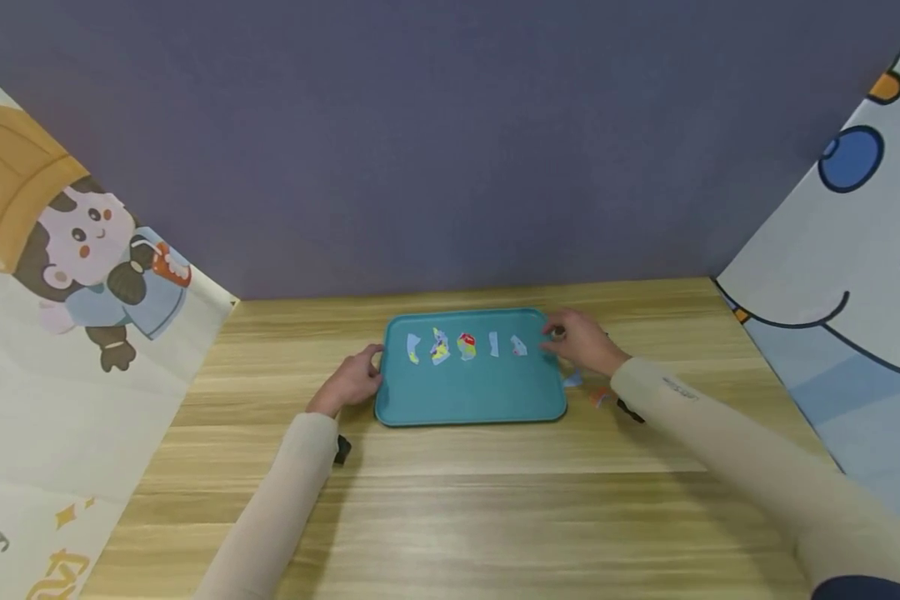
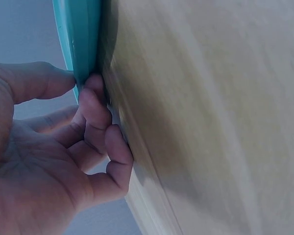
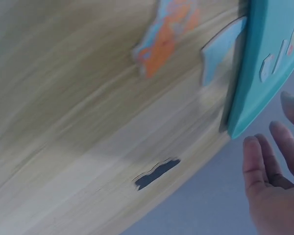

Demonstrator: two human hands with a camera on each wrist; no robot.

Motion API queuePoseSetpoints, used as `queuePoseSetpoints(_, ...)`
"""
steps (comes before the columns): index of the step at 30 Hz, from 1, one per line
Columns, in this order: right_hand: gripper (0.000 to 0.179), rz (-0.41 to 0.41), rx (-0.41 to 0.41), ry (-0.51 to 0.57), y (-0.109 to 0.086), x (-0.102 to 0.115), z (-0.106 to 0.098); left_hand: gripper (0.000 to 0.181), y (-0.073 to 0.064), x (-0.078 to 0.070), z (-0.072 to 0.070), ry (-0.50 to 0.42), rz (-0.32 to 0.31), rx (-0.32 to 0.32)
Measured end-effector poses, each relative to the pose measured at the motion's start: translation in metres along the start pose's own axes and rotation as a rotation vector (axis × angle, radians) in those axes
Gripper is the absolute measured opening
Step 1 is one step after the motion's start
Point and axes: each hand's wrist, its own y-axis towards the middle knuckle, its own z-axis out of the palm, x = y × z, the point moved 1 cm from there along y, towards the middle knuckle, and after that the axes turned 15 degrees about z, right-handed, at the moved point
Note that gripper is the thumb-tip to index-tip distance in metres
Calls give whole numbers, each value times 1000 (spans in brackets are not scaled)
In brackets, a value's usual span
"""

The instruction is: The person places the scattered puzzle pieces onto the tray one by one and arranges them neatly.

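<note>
A teal tray [image 1: 472, 396] lies on the wooden table, with several irregular cut-out pieces in a row across its upper half, among them a red-and-yellow piece [image 1: 467, 346]. At the tray's left edge, my left hand [image 1: 352, 382] pinches the rim; the left wrist view shows the thumb [image 2: 46, 81] against the rim and curled fingertips under it. My right hand [image 1: 581, 342] hovers by the tray's upper right corner. In the right wrist view its fingers [image 3: 255, 164] are loosely bent, apart from the rim, with nothing between them.
Right of the tray, a light blue piece [image 3: 220, 49], an orange-and-blue piece [image 3: 161, 44] and a dark piece [image 3: 157, 175] lie on the table [image 1: 495, 517]. A dark wall panel [image 1: 450, 150] rises behind; printed panels [image 1: 780, 292] stand at both sides.
</note>
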Motion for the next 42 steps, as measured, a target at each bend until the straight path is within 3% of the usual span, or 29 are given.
queuePoseSetpoints(13,32,-33,66,-16,-26,-23,-15,58,1,1,2,-10,1,-8)
queuePoseSetpoints(21,44,-96,136,-77,-46,-38,-4,58,1,0,2,10,0,-16)
queuePoseSetpoints(32,27,-161,63,-97,-54,-46,7,57,2,1,2,10,7,-18)
queuePoseSetpoints(42,15,-88,62,-82,-51,-50,7,58,1,1,3,5,-8,-9)
